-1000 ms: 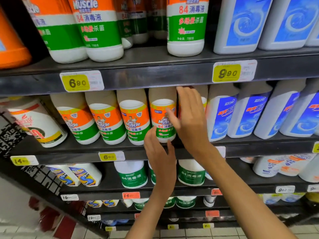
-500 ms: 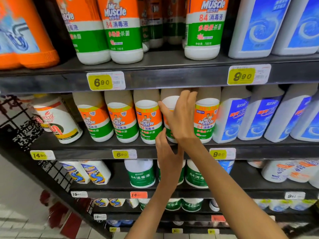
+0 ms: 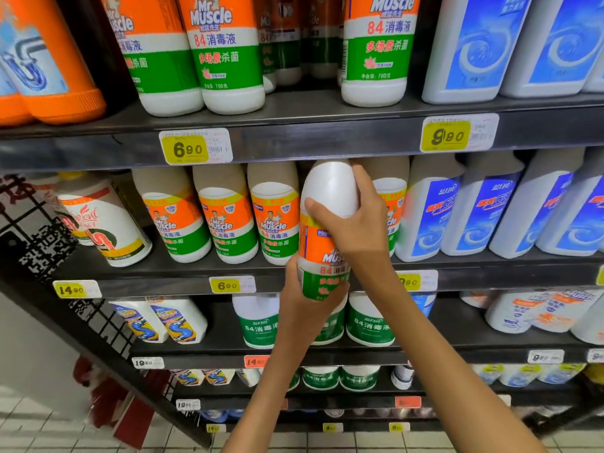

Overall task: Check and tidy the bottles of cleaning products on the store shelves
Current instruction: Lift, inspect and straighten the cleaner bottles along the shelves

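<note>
A white Mr Muscle 84 disinfectant bottle (image 3: 322, 243) with an orange and green label is out in front of the middle shelf (image 3: 163, 277), held in both hands. My right hand (image 3: 354, 220) grips its upper body from the right, thumb across the front. My left hand (image 3: 307, 302) cups its base from below, fingers curled round it. Three matching bottles (image 3: 225, 220) stand in a row to its left on the shelf, and one more (image 3: 390, 204) is partly hidden behind my right hand.
Blue-labelled white bottles (image 3: 483, 210) fill the shelf's right side. A white can (image 3: 104, 230) stands at the left. The upper shelf (image 3: 294, 138) overhangs closely, carrying larger Mr Muscle bottles (image 3: 225, 53) and orange containers (image 3: 42, 67). Green-labelled 84 bottles (image 3: 258, 325) sit below.
The bottle has come forward off the middle shelf. My right hand went from touching it to gripping it, and my left hand rose to cup its base.
</note>
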Motion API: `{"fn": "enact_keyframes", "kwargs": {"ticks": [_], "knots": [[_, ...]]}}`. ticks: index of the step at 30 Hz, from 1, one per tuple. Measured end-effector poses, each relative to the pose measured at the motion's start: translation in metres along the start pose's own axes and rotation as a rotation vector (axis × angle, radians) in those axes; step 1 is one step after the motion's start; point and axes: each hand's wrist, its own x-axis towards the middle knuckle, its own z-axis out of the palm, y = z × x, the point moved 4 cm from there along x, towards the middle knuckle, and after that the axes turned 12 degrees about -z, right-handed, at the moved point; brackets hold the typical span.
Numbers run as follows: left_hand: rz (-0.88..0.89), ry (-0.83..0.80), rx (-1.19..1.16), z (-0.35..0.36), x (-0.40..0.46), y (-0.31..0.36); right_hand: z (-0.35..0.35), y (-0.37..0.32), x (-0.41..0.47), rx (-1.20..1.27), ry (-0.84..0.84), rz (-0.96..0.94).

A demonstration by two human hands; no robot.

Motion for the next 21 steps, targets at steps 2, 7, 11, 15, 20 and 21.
{"fn": "enact_keyframes", "kwargs": {"ticks": [2, 7, 11, 15, 20, 21], "knots": [[-0.047, -0.077, -0.026, -0.006, -0.007, -0.002, -0.003, 0.003, -0.009, 0.056, -0.023, 0.029], [-0.139, -0.257, -0.058, -0.023, -0.035, -0.010, -0.014, 0.012, -0.023, 0.369, -0.118, 0.170], [-0.272, -0.414, -0.118, -0.028, -0.053, -0.020, -0.015, 0.019, -0.026, 0.875, -0.184, 0.477], [-0.361, -0.508, -0.152, -0.027, -0.063, -0.026, -0.003, 0.014, -0.034, 0.983, -0.259, 0.602], [-0.355, -0.524, -0.213, -0.030, -0.061, -0.014, -0.008, 0.009, -0.029, 0.754, -0.179, 0.574], [-0.354, -0.490, -0.216, -0.030, -0.061, -0.010, -0.008, 0.009, -0.030, 0.667, -0.181, 0.545]]}}
